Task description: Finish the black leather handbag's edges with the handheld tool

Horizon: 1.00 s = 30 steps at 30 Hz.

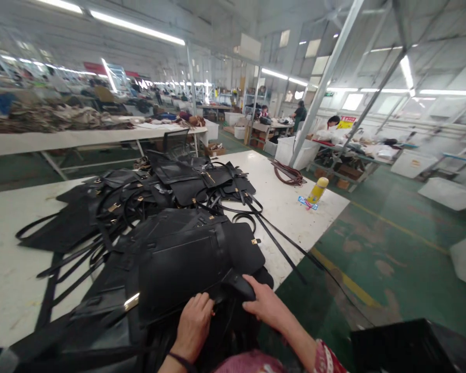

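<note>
- Left hand (194,324) was curled shut with its knuckles pressed on the near edge of the black bag (196,259), looked like it was pinching the leather there.
- Right hand (266,305) sat just beside it, fingers bent around a dark strap (236,284) coming off the same bag, so gripping that.
- The bag itself lay flat at the table's (8,280) near edge, right in front of the person, on top of a few more black pieces. A gold clasp (131,301) showed on the piece under it, to the left.
- Behind it, toward the middle of the table, a whole pile of black bags (166,184) with gold fittings and loose straps trailing everywhere, a couple hanging over the right edge.
- At the far right corner of the table, a coil of brown straps (289,173).
- A yellow bottle (318,190) stood at the right edge, on a small blue-and-white thing I couldn't make out.
- Way in the back, other people (300,115) at their own benches, well apart from all this.
</note>
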Each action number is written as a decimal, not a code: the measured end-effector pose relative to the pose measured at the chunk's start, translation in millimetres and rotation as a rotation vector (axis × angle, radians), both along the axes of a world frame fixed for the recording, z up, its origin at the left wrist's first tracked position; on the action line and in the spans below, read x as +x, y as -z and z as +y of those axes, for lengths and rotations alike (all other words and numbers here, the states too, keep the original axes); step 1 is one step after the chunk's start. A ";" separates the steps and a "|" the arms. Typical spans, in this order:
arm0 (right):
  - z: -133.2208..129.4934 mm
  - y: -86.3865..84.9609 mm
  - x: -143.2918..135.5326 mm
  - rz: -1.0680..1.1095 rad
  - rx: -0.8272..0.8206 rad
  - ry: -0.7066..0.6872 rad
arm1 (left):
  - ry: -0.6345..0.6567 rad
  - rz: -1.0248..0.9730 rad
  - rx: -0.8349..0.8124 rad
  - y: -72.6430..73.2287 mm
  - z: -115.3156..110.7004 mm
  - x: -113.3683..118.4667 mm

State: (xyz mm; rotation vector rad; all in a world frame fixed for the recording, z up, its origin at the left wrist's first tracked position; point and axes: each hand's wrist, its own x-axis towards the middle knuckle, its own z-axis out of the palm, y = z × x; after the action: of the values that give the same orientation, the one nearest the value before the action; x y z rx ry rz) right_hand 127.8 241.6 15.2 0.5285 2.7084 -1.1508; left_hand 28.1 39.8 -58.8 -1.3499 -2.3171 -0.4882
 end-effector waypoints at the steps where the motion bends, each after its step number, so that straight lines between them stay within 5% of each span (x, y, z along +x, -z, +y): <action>1: 0.0 0.9 -4.8 0.021 -0.019 0.024 | -0.005 0.000 0.016 0.9 -0.4 0.8; 8: 9.0 -18.2 -46.5 0.061 -0.065 0.011 | -0.053 -0.066 0.044 7.5 -5.2 16.1; 14: 17.0 -27.0 -126.2 -0.029 -0.075 -0.079 | -0.092 -0.135 -0.017 7.6 -6.4 25.7; 20: 9.3 -23.5 -185.7 0.028 -0.033 0.009 | -0.160 -0.192 -0.097 5.3 -4.3 33.5; 23: 16.5 -22.4 -183.9 0.114 -0.030 0.077 | -0.187 -0.291 -0.165 -13.7 -10.0 43.4; 26: 34.1 -21.3 -168.7 0.163 -0.075 0.100 | -0.084 -0.599 -0.332 -50.5 -16.5 45.5; 30: 56.8 -20.5 -143.7 0.201 -0.163 0.091 | -0.025 -0.671 -0.366 -89.3 -0.6 16.3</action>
State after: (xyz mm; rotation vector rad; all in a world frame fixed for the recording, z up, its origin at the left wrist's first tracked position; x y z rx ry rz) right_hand -15.9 298.4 35.8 0.5436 2.7436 -1.5093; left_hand 44.5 39.2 30.5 -1.4759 -3.0870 -0.5998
